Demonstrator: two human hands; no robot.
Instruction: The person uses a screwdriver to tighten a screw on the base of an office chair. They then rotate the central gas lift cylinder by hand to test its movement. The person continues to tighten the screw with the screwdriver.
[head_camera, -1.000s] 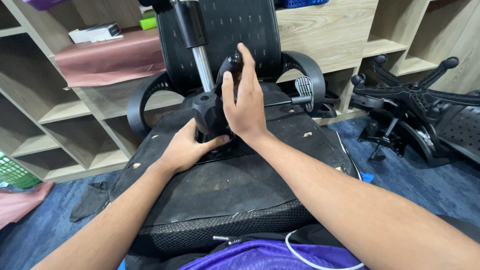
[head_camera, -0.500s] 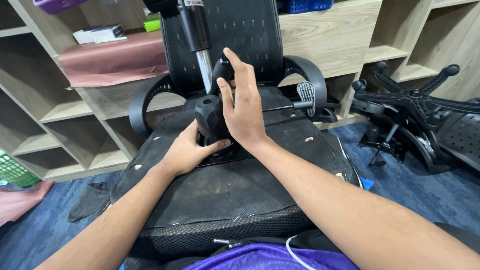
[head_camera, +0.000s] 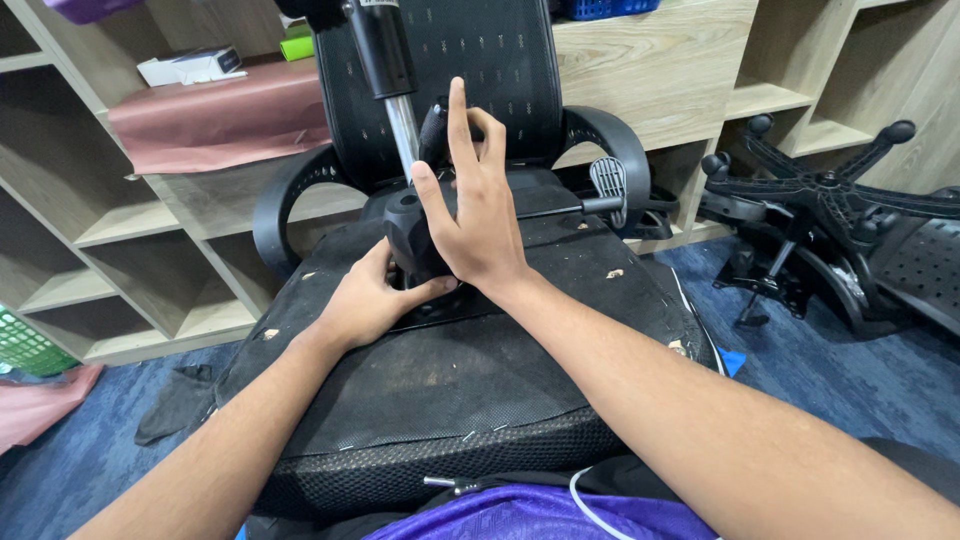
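An upside-down black office chair lies in front of me, its seat underside (head_camera: 450, 380) facing up. A black mechanism block (head_camera: 408, 232) sits at the seat's centre, with a gas lift cylinder (head_camera: 385, 70) rising from it. My left hand (head_camera: 368, 300) rests at the base of the block, fingers curled against it. My right hand (head_camera: 475, 205) is pressed flat against the block's right side, fingers pointing up and spread. A lever with a flat grey paddle (head_camera: 608, 180) sticks out to the right.
Wooden shelving (head_camera: 120, 220) runs behind the chair, holding pink paper (head_camera: 210, 115) and a white box (head_camera: 190, 66). A black star-shaped chair base (head_camera: 820, 190) with castors lies at right on the blue carpet. A dark cloth (head_camera: 175, 405) lies at left.
My right hand has opened up, its fingers now spread and pointing upward against the block. The view has drawn slightly closer. My left hand has stayed at the block's base.
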